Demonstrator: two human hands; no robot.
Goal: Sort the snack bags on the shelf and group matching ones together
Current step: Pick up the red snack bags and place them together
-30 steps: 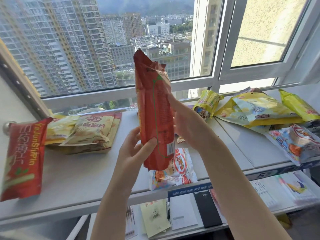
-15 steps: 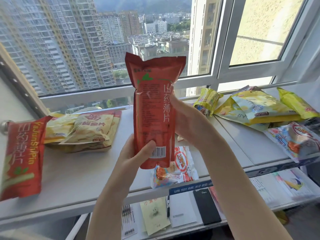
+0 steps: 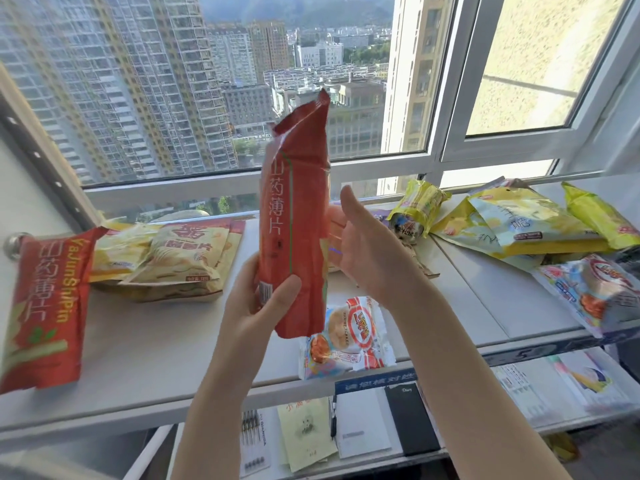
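Red snack bag (image 3: 294, 216) is being held upright above the white shelf (image 3: 156, 341), with white lettering running down its front and its top seal tilting slightly right. Left hand (image 3: 256, 306) is gripping the bag's lower part, thumb wrapping across the front, fingers behind. Right hand (image 3: 367, 251) is hovering just right of the bag, palm open, fingers straight, thumb up; contact with the bag's edge cannot be told. Far left of the bag, a matching red bag (image 3: 45, 306) is sitting on the shelf. Between it and the held bag, a stack of yellow chip bags (image 3: 173, 258) is lying flat. Just below the bag's bottom end, a red-and-white cake packet (image 3: 346, 334) is resting at the shelf's front edge. Right of the bag, beyond the right hand, a heap of yellow bags (image 3: 512, 226) is lying, with a blue-and-white packet (image 3: 595, 289) nearer the front
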